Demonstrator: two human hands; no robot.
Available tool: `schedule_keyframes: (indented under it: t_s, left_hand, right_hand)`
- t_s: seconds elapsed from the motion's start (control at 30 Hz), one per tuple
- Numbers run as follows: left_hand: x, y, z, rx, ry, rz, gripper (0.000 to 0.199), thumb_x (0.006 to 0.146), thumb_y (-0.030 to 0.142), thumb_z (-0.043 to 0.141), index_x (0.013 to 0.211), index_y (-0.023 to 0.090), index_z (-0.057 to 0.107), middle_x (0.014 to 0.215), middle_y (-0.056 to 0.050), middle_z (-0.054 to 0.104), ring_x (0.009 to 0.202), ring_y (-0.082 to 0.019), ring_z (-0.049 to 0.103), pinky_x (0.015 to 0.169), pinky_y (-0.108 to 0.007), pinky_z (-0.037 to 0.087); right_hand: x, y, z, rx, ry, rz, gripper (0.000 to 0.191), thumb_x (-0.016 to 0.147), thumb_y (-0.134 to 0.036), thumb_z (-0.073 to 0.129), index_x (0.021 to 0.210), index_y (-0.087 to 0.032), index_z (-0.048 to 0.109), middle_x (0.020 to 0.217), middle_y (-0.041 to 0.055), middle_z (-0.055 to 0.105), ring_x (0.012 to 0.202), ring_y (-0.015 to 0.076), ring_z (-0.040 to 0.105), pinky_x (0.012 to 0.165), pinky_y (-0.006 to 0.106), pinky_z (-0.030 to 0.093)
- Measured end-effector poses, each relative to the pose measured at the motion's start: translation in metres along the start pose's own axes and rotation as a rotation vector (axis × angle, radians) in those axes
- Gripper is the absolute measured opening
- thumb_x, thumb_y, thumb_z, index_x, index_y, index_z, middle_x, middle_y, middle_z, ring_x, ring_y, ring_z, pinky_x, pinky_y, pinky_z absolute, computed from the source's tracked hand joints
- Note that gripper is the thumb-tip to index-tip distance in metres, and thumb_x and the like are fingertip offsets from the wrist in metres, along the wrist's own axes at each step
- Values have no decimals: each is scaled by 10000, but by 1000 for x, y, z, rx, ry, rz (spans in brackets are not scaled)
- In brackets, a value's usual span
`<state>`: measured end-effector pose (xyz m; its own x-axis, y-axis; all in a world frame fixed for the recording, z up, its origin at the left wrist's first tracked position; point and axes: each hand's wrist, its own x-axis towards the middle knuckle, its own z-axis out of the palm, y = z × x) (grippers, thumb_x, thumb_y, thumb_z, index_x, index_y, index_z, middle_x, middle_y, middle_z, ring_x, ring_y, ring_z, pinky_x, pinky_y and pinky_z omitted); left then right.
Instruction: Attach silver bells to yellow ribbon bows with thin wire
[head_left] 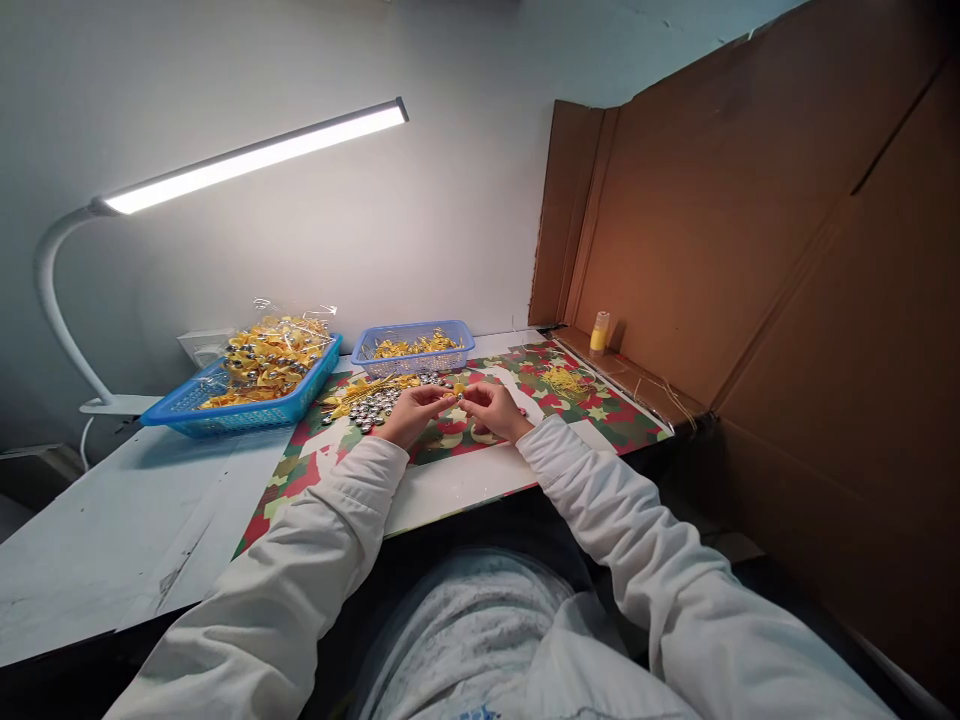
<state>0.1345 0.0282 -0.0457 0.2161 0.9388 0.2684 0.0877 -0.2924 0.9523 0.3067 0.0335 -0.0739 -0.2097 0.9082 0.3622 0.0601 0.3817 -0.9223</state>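
My left hand (412, 413) and my right hand (495, 409) meet at the fingertips above the patterned mat (442, 446). Between them is a small gold piece (459, 389) with a silvery bit, and the fingers of both hands are pinched on it. Just left of my left hand lies a pile of silver bells (367, 406), with gold pieces (349, 393) beside it. Some yellow ties (566, 381) lie loose on the mat, beyond my right hand. The fingertips partly cover the held piece, so its exact shape is unclear.
A blue basket (247, 414) heaped with gold and silver pieces is at the left. Behind the bells stands a smaller basket (412, 367) of gold pieces. A lamp (262, 155) hangs over the left side. Cardboard (720, 230) walls the right, near a small yellow bottle (599, 333).
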Motion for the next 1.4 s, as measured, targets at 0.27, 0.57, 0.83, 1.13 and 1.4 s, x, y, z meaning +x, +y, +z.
schedule_keyframes:
  t_s: [0.27,0.57,0.83,1.13,1.4]
  left_hand:
    - [-1,1,-1,-168,-56,-149,429,482,486,862,678,151,679,645,-13,627,583,-112,556,546,-237,443]
    - [1,-7,-2,242,-17,155,380,601,538,770,723,181,728,740,-39,658,634,-143,541,552,-247,420]
    - [0,1,-1,-62,16,36,413,546,483,816,788,181,670,704,-1,617,583,-101,509,539,-220,404]
    - [1,2,-1,10,21,-6,425,562,475,808,852,189,688,864,-61,687,740,-162,579,586,-235,423]
    - [4,3,-4,-411,-75,-186,285,638,365,698,556,176,500,581,25,497,529,-87,414,526,-214,401]
  right_hand:
    - [-1,-7,-1,157,-119,133,368,598,-445,790,782,-167,634,720,15,651,566,116,565,414,207,405]
    - [8,-9,-9,158,125,154,219,713,-353,705,829,-168,688,810,20,681,716,119,600,633,238,485]
    - [12,4,-6,92,115,73,216,659,-343,757,720,-156,668,701,14,664,672,129,602,657,266,503]
    - [6,-2,-5,138,36,134,291,680,-425,757,778,-175,647,706,7,632,582,120,557,485,242,479]
    - [7,-17,-12,337,-120,192,169,666,-330,672,677,-174,605,726,-1,567,677,107,516,558,203,401]
